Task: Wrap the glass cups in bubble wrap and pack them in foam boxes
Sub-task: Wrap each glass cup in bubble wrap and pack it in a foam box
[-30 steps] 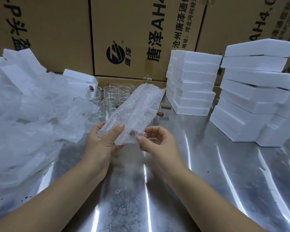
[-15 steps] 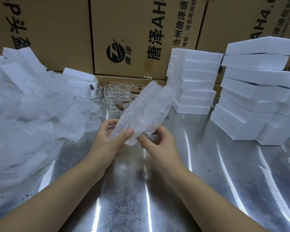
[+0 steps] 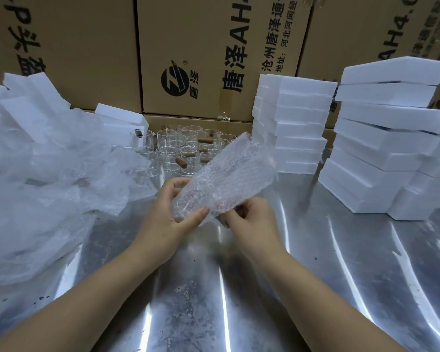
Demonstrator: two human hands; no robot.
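Holding a bubble-wrapped bundle (image 3: 221, 181) above the shiny metal surface (image 3: 315, 275), both hands are gripping its near end. The left hand (image 3: 168, 217) is curling around the bundle's lower left side, thumb pressing across the front and fingers wrapping behind. The right hand (image 3: 252, 222) is pinching the lower right edge of the wrap between thumb and bent fingers. The bundle is tilting up and away to the right, its far end reaching in front of the nearer foam stack.

What is lying inside the wrap is hard to make out; only a dark reddish patch is showing through near the right hand's fingers. A loose heap of bubble wrap (image 3: 48, 194) is spreading over the left side of the surface, running out of view at the left edge and covering part of some white foam pieces (image 3: 33, 97) behind it.

Behind the bundle, a cluster of clear glass cups (image 3: 173, 148) is standing on the surface, some with brown handles; they are overlapping too much to count, and the bundle is hiding several. Two stacks of foam boxes are standing on the right: the nearer-centre stack (image 3: 295, 128) is showing about seven layers, and the right stack (image 3: 389, 138) is showing roughly eight, cut off at the frame edge. Three printed cardboard cartons (image 3: 201, 47) are lining the back.
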